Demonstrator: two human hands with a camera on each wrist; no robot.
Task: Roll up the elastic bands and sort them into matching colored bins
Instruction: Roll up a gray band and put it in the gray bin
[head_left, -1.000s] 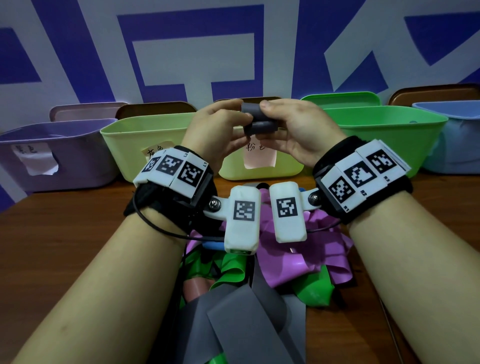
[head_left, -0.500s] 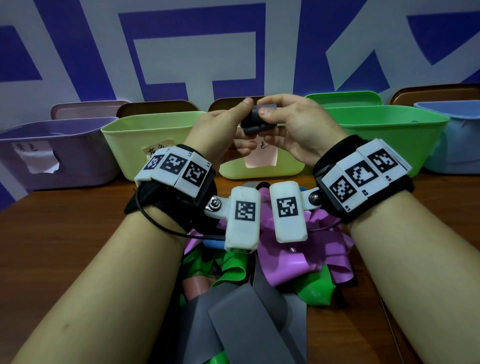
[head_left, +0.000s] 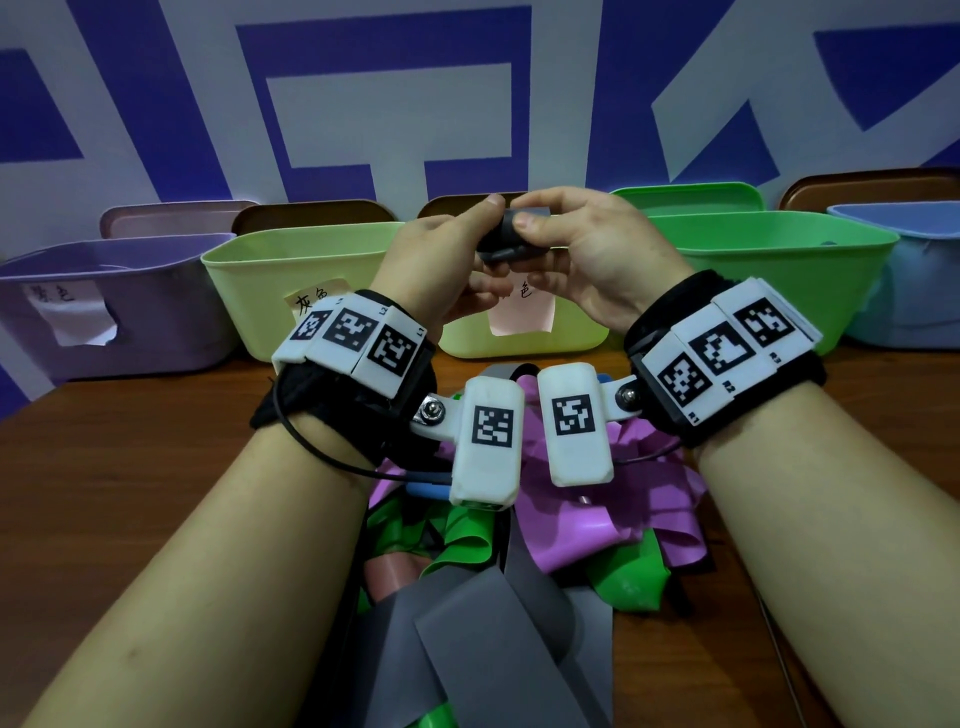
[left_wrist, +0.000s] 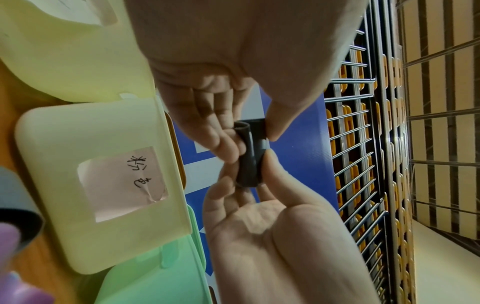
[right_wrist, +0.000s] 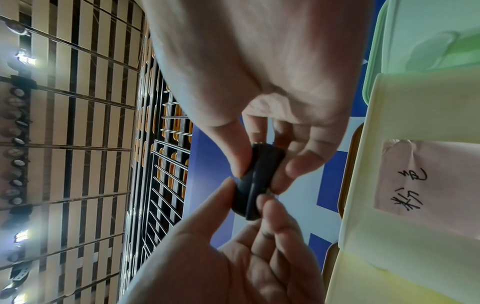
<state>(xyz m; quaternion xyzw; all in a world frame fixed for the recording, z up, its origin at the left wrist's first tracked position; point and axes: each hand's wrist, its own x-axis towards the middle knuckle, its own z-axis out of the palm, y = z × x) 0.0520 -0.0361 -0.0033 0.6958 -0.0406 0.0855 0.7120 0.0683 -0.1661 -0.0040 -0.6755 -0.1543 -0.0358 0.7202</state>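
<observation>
Rolling: the grey band (head_left: 511, 234) is now a short, tight roll held up between both hands, far above the loose pile (head_left: 524, 561).
Change: 1 second ago the roll lay level and showed its full width between the hands; now it is turned, and the right thumb covers much of its top.
Left hand: the left hand (head_left: 441, 260) pinches the roll's left end, thumb on top and fingertips below.
Right hand: the right hand (head_left: 587, 249) pinches the roll's right half between thumb and curled fingers.
Meaning: rolling looks finished or close to it; I judge the next step is dropping the roll into its bin.
Target bin: the yellow-green bin (head_left: 291, 291), left of centre, carries a handwritten label that seems to read grey; nothing shows inside it from here.
Middle bin: the pale yellow bin (head_left: 571, 332), behind the hands, carries a pink paper label; its inside is hidden.
Purple bin: the purple bin (head_left: 104, 312), far left, has a white label; contents cannot be told.
Green bin: the green bin (head_left: 779, 270), right of centre; only a bare inner wall shows.
Blue bin: the blue bin (head_left: 909, 291), far right; interior out of sight.
Pile: grey, pink-purple and green bands lie unrolled, near, on the wooden table (head_left: 130, 457).
</observation>
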